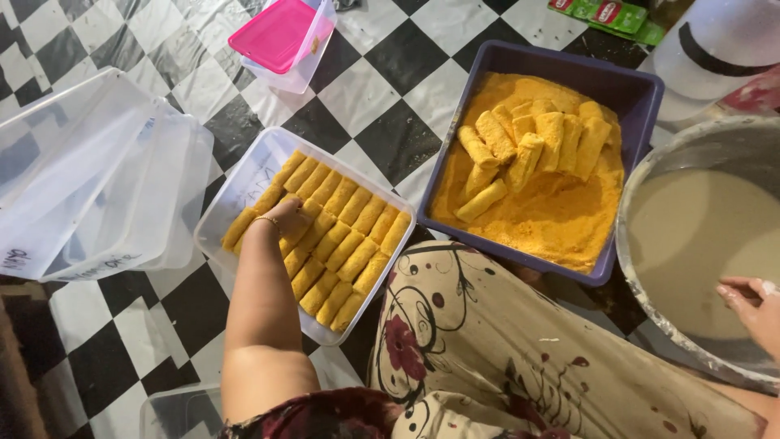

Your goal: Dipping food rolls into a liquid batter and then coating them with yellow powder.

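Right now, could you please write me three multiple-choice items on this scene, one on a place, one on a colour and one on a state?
1. Where does the left hand rest?
A. On the breaded rolls in the clear container
B. In the purple tray
C. On the pink lid

2. What colour is the crumb coating in the purple tray?
A. White
B. Orange-yellow
C. Green

3. What state is the metal basin by the right hand in?
A. Upside down
B. Covered with a lid
C. Holding pale batter

Answers: 1 A, the fingers lie on the rows of rolls near the container's left end. 2 B, the crumbs and the rolls piled on them are orange-yellow. 3 C, the open basin shows a smooth pale liquid.
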